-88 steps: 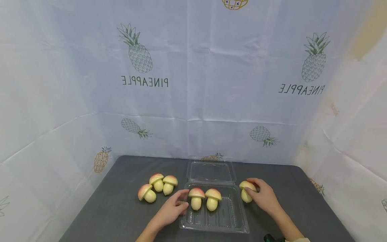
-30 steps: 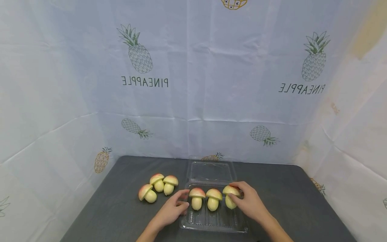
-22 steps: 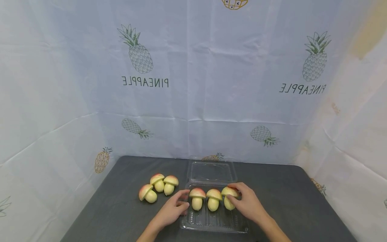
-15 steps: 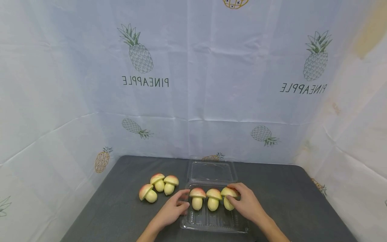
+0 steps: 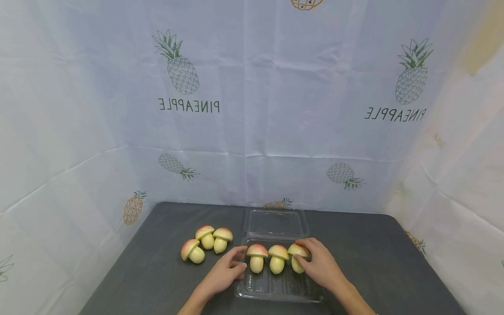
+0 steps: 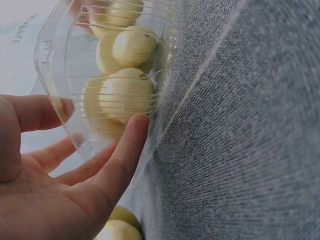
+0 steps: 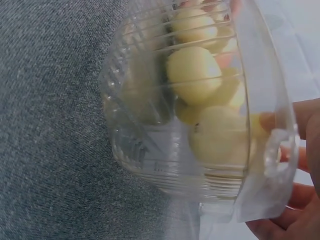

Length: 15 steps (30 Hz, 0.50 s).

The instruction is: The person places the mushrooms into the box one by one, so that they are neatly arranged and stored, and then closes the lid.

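A clear plastic clamshell container [image 5: 279, 297] lies unfolded on the dark table, with its lid toward the back. Two mushrooms [image 5: 257, 258] with red-yellow caps and pale stems lie side by side in its base. A third mushroom [image 5: 298, 250] sits to their right in the container, and my right hand [image 5: 323, 264] holds it by thumb and fingers. My left hand [image 5: 224, 271] grips the container's left edge; in the left wrist view, one fingertip lies against the outer wall and another overlaps the rim. In the right wrist view, clear plastic covers part of the held mushroom.
Three more mushrooms [image 5: 206, 238] lie in a cluster on the table [image 5: 157, 262], left of the container. A pale curtain [image 5: 252, 87] with pineapple prints hangs behind and at both sides.
My right hand has carried the third mushroom leftward from the table into the container, beside the other two. In the last half second little has moved. My left hand has stayed put.
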### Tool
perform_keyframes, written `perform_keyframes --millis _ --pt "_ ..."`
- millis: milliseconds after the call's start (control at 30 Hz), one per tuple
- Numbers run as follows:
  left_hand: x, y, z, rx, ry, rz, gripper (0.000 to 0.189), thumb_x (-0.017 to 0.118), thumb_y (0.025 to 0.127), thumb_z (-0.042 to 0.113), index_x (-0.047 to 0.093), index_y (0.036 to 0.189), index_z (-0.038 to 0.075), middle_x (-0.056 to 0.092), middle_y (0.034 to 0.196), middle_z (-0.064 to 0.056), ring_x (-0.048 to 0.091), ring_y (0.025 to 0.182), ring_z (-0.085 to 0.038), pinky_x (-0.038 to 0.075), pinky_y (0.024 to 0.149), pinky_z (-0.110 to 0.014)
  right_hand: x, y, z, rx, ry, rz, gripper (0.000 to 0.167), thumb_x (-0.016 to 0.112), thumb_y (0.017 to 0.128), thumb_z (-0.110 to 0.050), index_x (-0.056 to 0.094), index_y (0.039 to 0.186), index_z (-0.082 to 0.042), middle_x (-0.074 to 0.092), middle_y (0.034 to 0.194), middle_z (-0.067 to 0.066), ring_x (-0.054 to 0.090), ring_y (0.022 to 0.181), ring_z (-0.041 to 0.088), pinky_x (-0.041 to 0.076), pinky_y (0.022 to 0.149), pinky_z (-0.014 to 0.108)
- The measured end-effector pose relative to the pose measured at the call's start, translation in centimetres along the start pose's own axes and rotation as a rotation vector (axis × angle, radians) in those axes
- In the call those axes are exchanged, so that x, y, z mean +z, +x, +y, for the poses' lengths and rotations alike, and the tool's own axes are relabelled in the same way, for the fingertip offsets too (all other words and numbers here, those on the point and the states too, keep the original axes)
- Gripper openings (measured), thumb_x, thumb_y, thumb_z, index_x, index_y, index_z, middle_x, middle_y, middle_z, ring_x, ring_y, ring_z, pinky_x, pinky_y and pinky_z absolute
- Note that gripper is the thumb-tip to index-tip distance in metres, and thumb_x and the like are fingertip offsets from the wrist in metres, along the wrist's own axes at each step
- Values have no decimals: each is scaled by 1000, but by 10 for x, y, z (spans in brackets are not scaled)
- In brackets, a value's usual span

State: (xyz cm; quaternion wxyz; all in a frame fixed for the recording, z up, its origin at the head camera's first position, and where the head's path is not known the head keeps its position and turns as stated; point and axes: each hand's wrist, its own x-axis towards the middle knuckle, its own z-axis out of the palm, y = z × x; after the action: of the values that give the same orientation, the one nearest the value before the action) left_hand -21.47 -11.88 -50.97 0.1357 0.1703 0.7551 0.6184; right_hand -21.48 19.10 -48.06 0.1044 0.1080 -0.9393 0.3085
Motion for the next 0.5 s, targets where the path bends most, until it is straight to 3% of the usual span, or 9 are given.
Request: perform_keyframes --millis 500 --pt "-1 1 -1 -10 -2 -8 51 57 105 11 41 152 1 48 137 -29 62 113 -40 60 80 -45 4 2 1 -52 -127 -3 29 84 85 -19 74 112 -17 67 106 -3 61 96 19 52 78 41"
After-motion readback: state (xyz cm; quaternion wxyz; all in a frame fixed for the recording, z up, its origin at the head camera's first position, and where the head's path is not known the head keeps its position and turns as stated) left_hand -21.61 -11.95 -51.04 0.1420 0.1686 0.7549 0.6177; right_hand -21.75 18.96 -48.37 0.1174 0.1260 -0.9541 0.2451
